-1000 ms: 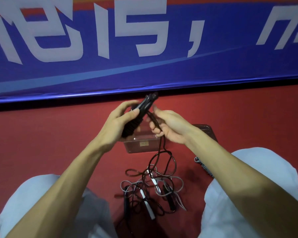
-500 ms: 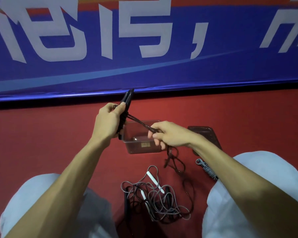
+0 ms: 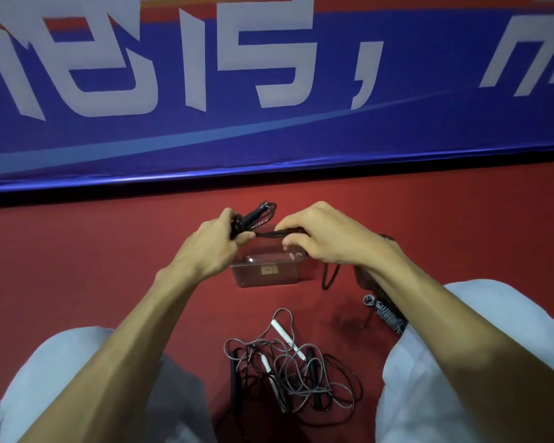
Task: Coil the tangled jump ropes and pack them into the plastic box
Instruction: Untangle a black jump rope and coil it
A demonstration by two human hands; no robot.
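Black jump rope (image 3: pixel 255 213) held over plastic box (image 3: pixel 253 278).

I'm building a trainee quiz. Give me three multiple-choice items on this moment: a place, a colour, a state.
1. The tangled pile lies: A in the box; B on the floor; C in the left hand.
2. The held rope is: A black; B white; C yellow.
3. The left hand: A lies flat; B grips the handles; C hangs idle.
Answers: B, it sprawls on the floor, outside the box; A, its stretch to the right hand is black; B, it curls round them.
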